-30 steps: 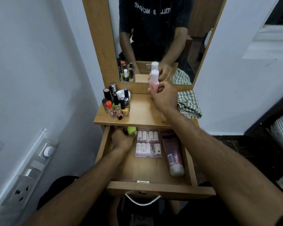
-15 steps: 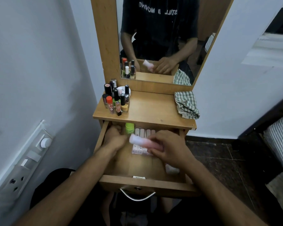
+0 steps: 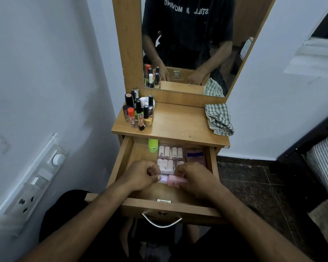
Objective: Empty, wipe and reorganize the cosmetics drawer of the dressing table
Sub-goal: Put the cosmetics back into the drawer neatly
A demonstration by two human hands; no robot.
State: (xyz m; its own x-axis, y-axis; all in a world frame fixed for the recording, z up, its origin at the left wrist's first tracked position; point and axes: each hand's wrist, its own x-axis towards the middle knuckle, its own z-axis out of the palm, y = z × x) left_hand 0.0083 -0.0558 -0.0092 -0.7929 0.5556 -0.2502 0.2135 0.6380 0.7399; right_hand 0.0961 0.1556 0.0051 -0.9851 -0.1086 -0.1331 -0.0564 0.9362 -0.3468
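I am holding a pink bottle [image 3: 173, 180] sideways over the front of the open drawer [image 3: 170, 208], low in the middle of the frame, with both hands meeting on it. My left hand [image 3: 140, 176] is pinching the pale cap end with curled fingers [image 3: 155, 178], and my right hand [image 3: 195, 178] is wrapping its fingers round the body of the bottle, so it is lying level and, I judge, about to be laid down flat where there is bare wood. Just behind my hands a clear pack of small tubes [image 3: 169, 157] is lying in two rows, a green bottle [image 3: 153, 145] is standing in the back left corner of the drawer, and a pink tube [image 3: 195, 156] is lying along the right wall, partly hidden by my right hand. Above, on the desk [image 3: 178, 121], the nail polish bottles [image 3: 139, 112] are standing grouped at the left edge, seemingly kept out of the way, and the checked cloth [image 3: 219, 119] is lying crumpled at the right edge, within reach for wiping. I judge I am reorganizing, putting things back in.
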